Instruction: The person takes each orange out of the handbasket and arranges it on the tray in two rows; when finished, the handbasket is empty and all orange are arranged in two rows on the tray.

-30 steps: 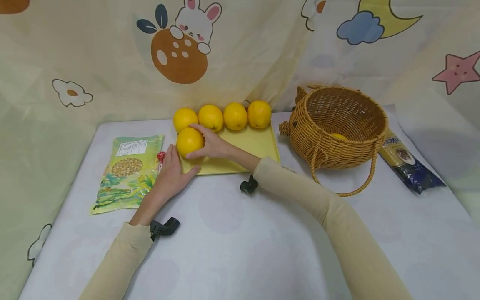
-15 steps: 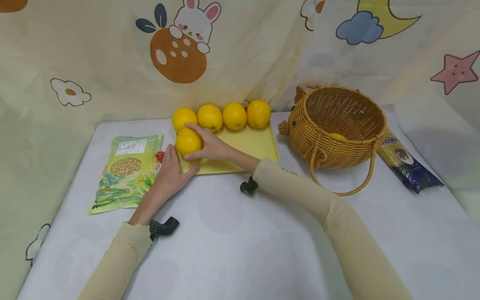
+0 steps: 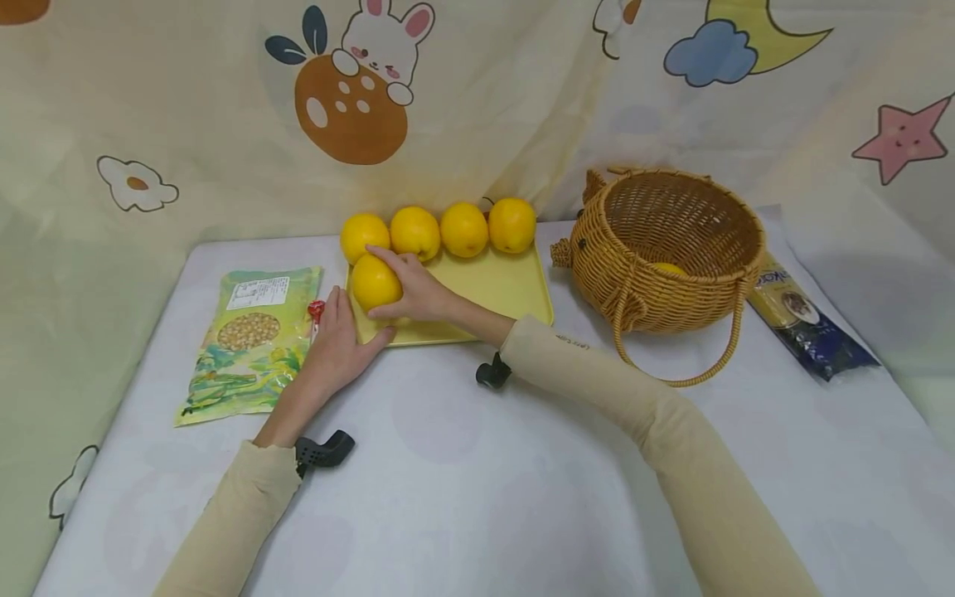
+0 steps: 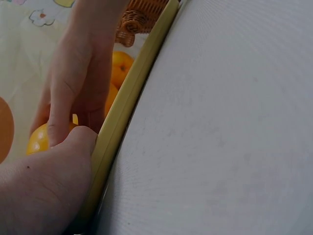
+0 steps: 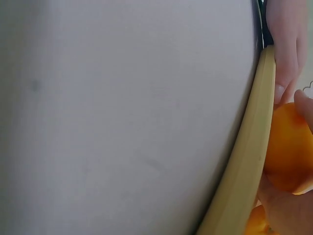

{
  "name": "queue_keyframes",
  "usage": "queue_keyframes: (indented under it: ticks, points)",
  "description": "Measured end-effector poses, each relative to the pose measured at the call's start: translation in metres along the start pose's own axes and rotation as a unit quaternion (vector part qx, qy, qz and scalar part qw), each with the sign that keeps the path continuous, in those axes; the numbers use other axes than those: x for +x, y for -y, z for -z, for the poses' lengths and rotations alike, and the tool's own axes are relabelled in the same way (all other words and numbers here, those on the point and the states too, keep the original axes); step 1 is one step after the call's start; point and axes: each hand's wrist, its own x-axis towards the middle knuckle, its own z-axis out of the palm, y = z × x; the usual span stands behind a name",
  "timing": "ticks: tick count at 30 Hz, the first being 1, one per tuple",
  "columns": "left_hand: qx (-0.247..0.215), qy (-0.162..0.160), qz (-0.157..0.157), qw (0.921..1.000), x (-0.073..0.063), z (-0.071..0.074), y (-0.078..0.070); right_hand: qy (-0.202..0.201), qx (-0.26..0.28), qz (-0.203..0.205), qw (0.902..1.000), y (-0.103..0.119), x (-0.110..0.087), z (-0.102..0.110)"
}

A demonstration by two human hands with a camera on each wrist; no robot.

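Observation:
In the head view, my right hand (image 3: 418,290) grips a round yellow apple-like fruit (image 3: 375,283), thumb in front and fingers behind it. That fruit is at the left end of a shallow yellow tray (image 3: 500,286). My left hand (image 3: 337,344) lies along the tray's front left corner, fingers straight by the left edge and thumb spread toward the front rim. Behind, four-across is how the back edge is lined, with several matching fruits (image 3: 464,230). The right wrist view shows the gripped fruit (image 5: 291,147) just past the tray rim (image 5: 249,161).
Left of the tray lie a green and yellow bag of corn kernels (image 3: 249,348) and a red-wrapped lollipop (image 3: 317,312). A wicker basket (image 3: 656,290) with a yellow fruit (image 3: 669,269) inside stands on the right, its handle hanging forward. A blue and gold packet (image 3: 813,323) lies beyond it.

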Motion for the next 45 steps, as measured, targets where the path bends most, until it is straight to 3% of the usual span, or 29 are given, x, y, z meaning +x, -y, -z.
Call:
queue_keyframes:
  ticks: [27,45]
  points:
    - [-0.028,-0.002,0.000,0.9996,-0.0019,0.0002,0.0000,-0.010,0.022,0.015,0.9996,0.0045,0.0006,-0.0076]
    - [-0.037,0.003,-0.007,0.9993,-0.0032,0.0023,-0.0016,0.017,-0.027,-0.004,0.9995,0.0092,-0.0025,-0.0021]
